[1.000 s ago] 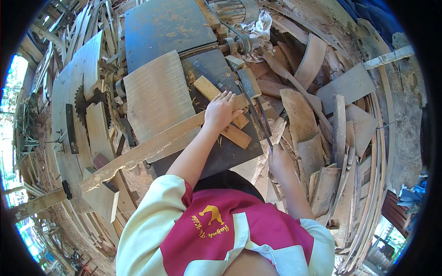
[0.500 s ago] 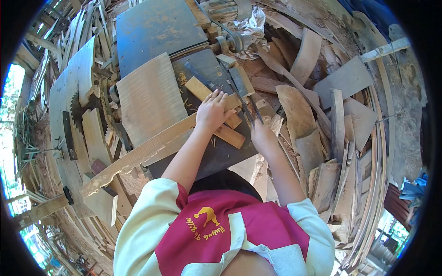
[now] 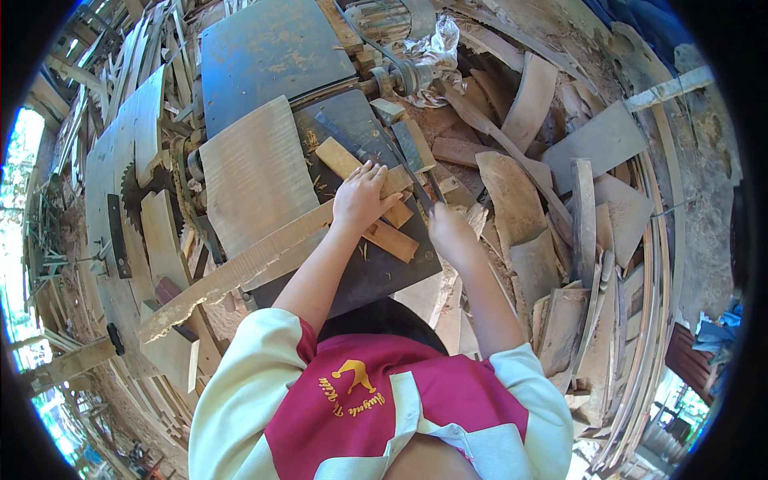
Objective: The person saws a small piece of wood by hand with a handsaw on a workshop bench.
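A long, narrow board with a rough, bark-like edge runs slantwise over a dark metal machine table. Its far end lies under my left hand, which rests flat on it with fingers stretched and thumb apart. Two short wood blocks are by that hand: a yellowish one beyond it and a browner one on the near side. My right hand is closed around the near end of a long, dark, narrow blade-like tool, which crosses the board's end. Fingers hide its grip, so its exact kind is unclear.
A wide, pale board lies left of the hands, with a large metal plate behind it. A toothed circular saw blade stands at the left. Offcuts pile up at the right, near a belt pulley.
My right hand and the dark tool have shifted slightly up and left. My left hand stays on the board, and the whole view has moved a little.
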Available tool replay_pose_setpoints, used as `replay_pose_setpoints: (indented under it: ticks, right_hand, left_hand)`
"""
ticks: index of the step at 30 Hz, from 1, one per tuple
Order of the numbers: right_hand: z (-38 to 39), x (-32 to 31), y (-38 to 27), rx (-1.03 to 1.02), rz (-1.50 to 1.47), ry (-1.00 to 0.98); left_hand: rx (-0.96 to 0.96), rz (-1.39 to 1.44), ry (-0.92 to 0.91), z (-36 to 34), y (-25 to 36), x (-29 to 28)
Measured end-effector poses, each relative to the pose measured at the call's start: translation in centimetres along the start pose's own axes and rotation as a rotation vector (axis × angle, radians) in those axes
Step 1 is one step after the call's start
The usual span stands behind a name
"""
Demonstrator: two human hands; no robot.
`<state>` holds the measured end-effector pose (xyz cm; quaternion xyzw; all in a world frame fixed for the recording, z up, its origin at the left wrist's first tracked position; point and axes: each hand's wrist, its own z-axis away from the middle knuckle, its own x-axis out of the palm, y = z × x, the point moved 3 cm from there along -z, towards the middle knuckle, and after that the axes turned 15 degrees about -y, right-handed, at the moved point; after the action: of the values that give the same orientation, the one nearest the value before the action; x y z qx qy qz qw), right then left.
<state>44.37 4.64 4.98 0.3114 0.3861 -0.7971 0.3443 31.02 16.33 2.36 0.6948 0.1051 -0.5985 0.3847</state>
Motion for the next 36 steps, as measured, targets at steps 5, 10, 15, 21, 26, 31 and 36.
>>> replay_pose_setpoints:
  ticks: [5,10,15,21,26,31,36]
  right_hand:
    - [-2.5,0.9,-1.2,0.021,0.039,0.017]
    - [-2.7,2.1,-0.5,-0.006,-0.007,0.028]
    - [-3.0,3.1,0.4,-0.031,-0.041,0.073]
    - [-3.1,2.8,0.2,-0.005,-0.065,0.090]
    - [-2.9,2.2,-0.6,0.002,-0.087,0.072]
    - [-2.9,2.9,-0.9,0.053,-0.075,0.081]
    - [-3.1,3.3,-0.4,0.071,-0.051,0.135]
  left_hand:
    - [0.016,-0.007,0.020,0.4,-0.4,0.1]
    - [0.037,-0.019,0.021,0.5,-0.3,0.0]
    - [0.024,-0.015,0.026,0.3,-0.3,0.0]
    - [0.045,-0.048,0.030,0.2,-0.5,0.4]
    - [0.065,-0.072,0.019,-0.1,-0.7,0.7]
    - [0.010,-0.070,-0.020,-0.1,-0.8,0.4]
    - [0.050,-0.038,-0.032,0.0,-0.8,0.8]
